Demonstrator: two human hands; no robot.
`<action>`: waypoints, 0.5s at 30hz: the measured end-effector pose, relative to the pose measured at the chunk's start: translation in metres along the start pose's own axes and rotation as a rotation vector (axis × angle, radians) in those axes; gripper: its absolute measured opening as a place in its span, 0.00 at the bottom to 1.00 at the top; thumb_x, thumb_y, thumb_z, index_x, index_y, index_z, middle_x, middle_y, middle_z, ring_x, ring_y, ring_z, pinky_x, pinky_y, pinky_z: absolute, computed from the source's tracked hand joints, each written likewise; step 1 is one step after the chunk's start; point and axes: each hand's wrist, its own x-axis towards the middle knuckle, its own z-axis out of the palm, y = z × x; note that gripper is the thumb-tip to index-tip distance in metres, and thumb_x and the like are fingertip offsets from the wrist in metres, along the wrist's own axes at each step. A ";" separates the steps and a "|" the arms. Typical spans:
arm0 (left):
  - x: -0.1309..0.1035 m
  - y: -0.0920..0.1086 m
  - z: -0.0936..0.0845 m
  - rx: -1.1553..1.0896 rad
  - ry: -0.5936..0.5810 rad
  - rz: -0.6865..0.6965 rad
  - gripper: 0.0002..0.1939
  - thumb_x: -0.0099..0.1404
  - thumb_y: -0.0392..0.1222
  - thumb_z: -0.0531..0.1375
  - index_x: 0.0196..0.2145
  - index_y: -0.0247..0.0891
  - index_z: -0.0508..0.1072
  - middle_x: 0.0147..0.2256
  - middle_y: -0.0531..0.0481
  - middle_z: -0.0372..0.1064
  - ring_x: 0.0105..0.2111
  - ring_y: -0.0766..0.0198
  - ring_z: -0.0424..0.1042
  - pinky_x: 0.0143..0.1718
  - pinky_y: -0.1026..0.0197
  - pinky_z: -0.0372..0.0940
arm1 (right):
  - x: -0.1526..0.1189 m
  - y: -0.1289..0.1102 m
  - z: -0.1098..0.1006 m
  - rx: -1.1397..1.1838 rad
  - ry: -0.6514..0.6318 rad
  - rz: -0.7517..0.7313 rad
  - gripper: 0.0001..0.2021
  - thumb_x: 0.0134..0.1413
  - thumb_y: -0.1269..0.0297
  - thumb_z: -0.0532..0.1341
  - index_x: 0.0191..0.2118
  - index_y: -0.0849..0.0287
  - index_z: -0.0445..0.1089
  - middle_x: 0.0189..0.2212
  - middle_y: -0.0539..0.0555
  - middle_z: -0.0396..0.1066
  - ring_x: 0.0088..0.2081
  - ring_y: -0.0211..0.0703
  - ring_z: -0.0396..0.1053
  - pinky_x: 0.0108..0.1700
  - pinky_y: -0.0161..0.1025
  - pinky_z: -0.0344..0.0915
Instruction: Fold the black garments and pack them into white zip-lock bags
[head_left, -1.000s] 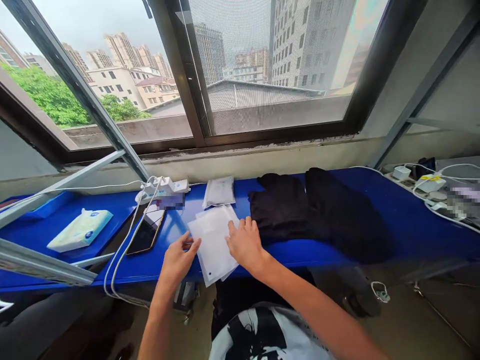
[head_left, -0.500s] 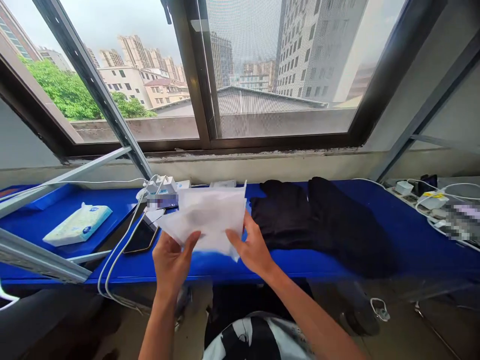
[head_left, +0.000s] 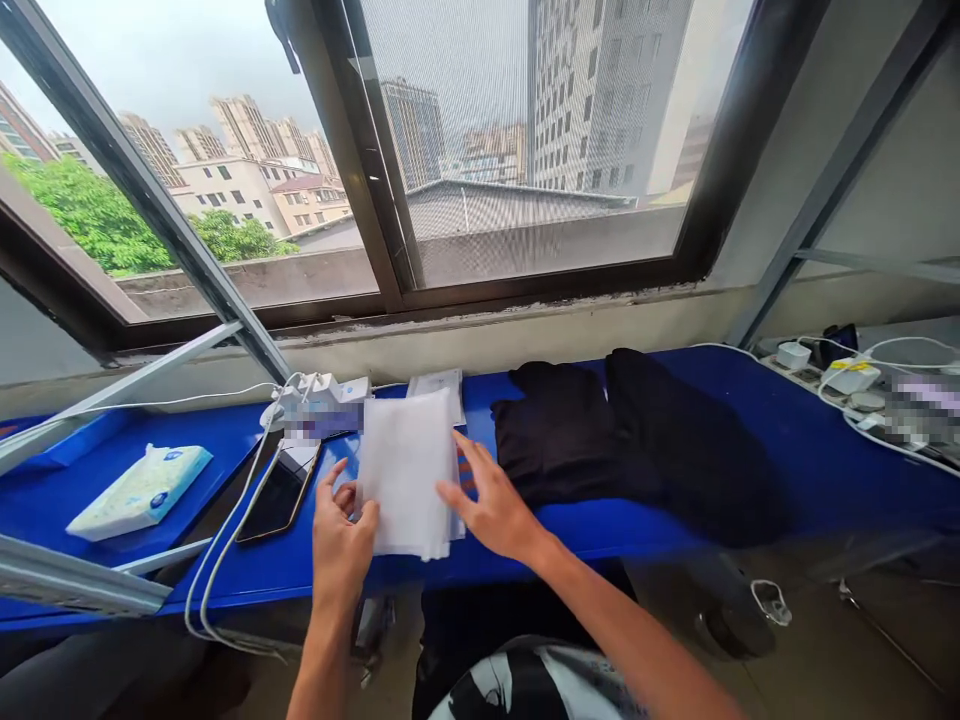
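A stack of thin, translucent white sheets (head_left: pixel 409 470), which look like frosted plastic bags, is upright in front of me over the front of the blue table. My left hand (head_left: pixel 343 520) grips its lower left edge, thumb at the front and index finger raised. At the right edge is my right hand (head_left: pixel 495 500), with thumb and fingers apart; any contact with the edge is hard to make out. Just behind the stack, another flat whitish packet (head_left: pixel 442 385) lies on the table. Folded black cloth (head_left: pixel 555 430) lies right of my right hand.
On the blue table (head_left: pixel 585 530) a phone (head_left: pixel 281 490), white cables (head_left: pixel 225 540) and a power strip with chargers (head_left: pixel 319 390) are at left. A tissue pack (head_left: pixel 142 490) lies farther left, past a metal frame post (head_left: pixel 172 220). More chargers (head_left: pixel 851 375) sit far right.
The white sheets have turned from lying wide and slanted to standing taller and squarer. My right hand's fingers have spread at the edge. The view has tilted slightly.
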 end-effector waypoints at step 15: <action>-0.073 0.064 0.109 0.761 -0.609 0.889 0.23 0.70 0.26 0.54 0.58 0.39 0.75 0.59 0.45 0.75 0.64 0.51 0.68 0.57 0.49 0.74 | -0.063 0.080 -0.126 -0.957 -0.226 -0.079 0.30 0.74 0.48 0.52 0.75 0.50 0.53 0.75 0.58 0.47 0.76 0.61 0.40 0.73 0.69 0.45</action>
